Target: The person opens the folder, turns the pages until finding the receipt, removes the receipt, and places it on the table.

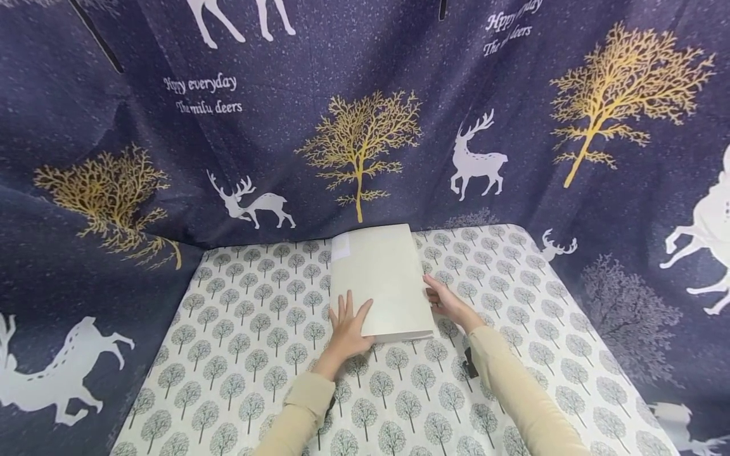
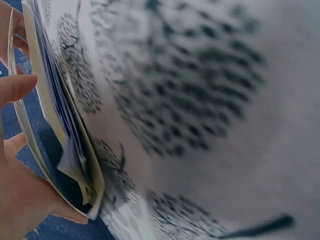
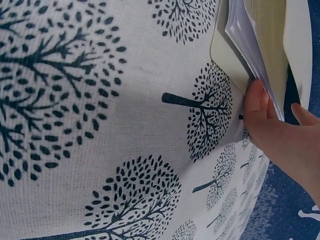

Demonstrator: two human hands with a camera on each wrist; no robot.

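A cream document folder (image 1: pixel 382 278) with a white label (image 1: pixel 341 246) at its upper left corner lies on the cloth-covered table. My left hand (image 1: pixel 349 329) rests on its lower left corner with the fingers spread over the cover. Along the folder's right edge is my right hand (image 1: pixel 447 301), its fingers loosely bent. In the right wrist view, the fingertips of the right hand (image 3: pixel 280 127) are right at the edges of white papers (image 3: pixel 247 40) between the covers. The left wrist view shows a stack of papers (image 2: pixel 60 115) inside the gaping folder, near the left hand (image 2: pixel 25 200).
The table wears a white cloth (image 1: pixel 245 354) printed with dark trees. Behind it and at both sides hangs a dark blue curtain (image 1: pixel 388 57) with deer and golden trees. The folder's far end reaches close to the back curtain.
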